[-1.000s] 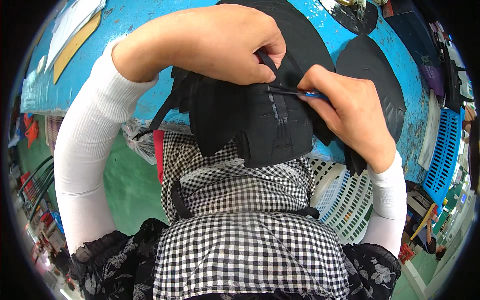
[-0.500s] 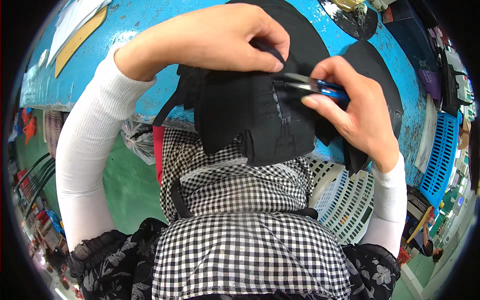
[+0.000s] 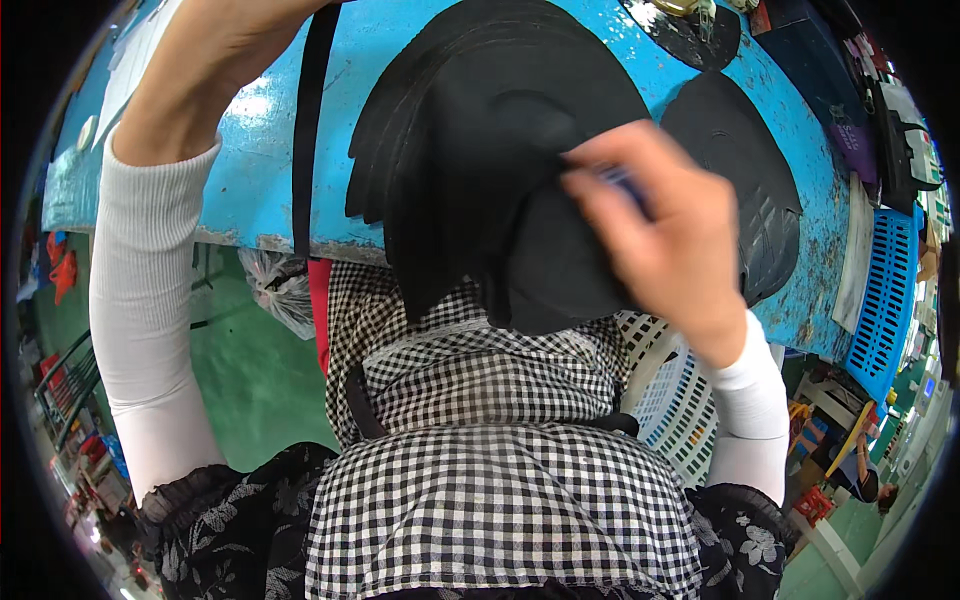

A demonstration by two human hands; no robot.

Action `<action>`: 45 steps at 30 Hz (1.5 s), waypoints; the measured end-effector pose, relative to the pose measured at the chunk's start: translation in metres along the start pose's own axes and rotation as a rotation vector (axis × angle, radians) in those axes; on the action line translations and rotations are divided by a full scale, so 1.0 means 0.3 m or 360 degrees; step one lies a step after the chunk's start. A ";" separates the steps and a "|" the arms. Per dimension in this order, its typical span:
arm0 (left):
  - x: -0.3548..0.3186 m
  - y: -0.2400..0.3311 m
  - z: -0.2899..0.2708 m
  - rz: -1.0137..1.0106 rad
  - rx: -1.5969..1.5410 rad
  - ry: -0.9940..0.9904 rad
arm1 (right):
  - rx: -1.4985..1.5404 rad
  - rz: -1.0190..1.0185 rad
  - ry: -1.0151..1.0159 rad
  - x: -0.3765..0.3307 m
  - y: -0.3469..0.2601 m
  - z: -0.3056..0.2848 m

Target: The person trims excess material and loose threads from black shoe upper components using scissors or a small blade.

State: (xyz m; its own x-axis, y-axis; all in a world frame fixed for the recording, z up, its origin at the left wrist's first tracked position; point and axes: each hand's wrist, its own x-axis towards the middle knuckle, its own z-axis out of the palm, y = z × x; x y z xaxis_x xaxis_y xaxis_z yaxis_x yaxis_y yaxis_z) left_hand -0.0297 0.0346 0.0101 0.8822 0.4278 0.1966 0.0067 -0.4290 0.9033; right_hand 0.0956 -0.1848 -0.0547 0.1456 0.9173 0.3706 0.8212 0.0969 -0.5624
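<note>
Right hand [image 3: 660,235] on black fabric stack [image 3: 480,150] — blue table [image 3: 250,180], left hand [image 3: 215,60] raised

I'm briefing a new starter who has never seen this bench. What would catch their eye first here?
The bright blue table stands out, with a fanned stack of black cut pieces hanging over its near edge. The right hand, blurred, grips the stack's lower right part. The left hand reaches up to the top edge beside a black strap hanging down.
</note>
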 end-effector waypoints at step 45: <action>0.012 -0.048 0.164 0.0050 0.0860 -0.1087 | -0.0205 0.0071 -0.0529 0.032 0.060 -0.088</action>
State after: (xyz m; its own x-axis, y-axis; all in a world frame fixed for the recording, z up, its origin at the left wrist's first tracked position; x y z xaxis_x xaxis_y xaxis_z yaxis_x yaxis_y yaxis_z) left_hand -0.0035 0.0030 -0.0211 0.9739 -0.0874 -0.2096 0.0470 -0.8254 0.5626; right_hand 0.1263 -0.1844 -0.0417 0.0127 0.9971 0.0750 0.8840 0.0238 -0.4669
